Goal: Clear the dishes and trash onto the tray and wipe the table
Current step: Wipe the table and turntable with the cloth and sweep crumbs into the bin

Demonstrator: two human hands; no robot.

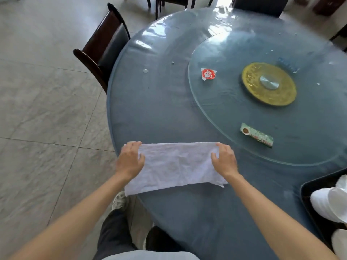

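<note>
Both hands lie flat on a white cloth [176, 165], palms down with fingers spread and gripping nothing: the left hand [130, 160] presses the cloth's left end, the right hand [224, 160] its right end. The cloth is folded into a wide band and lies on the near-left part of the round table [165, 102], its lower left corner reaching over the table's edge; the parts of the cloth under the palms are hidden. The table has a blue-grey top under a shiny clear film that glares white at the far side. Beyond the right hand sits a glass turntable [216, 113] with a gold hub [268, 83] in its middle. On the glass lie a red-and-white wrapper [208, 74] at the left and a green-and-white packet [256, 135] near the front rim; their print is too blurred to read. A bluish scrap [287, 64] behind the hub is hard to make out. A dark tray [308, 194] at the right edge is cut off by the frame and holds white dishes [326, 205], only partly in view. A small puddle [145, 71] and a few specks mark the table left of the turntable. A dark wooden chair [105, 45] stands at the table's left side.
</note>
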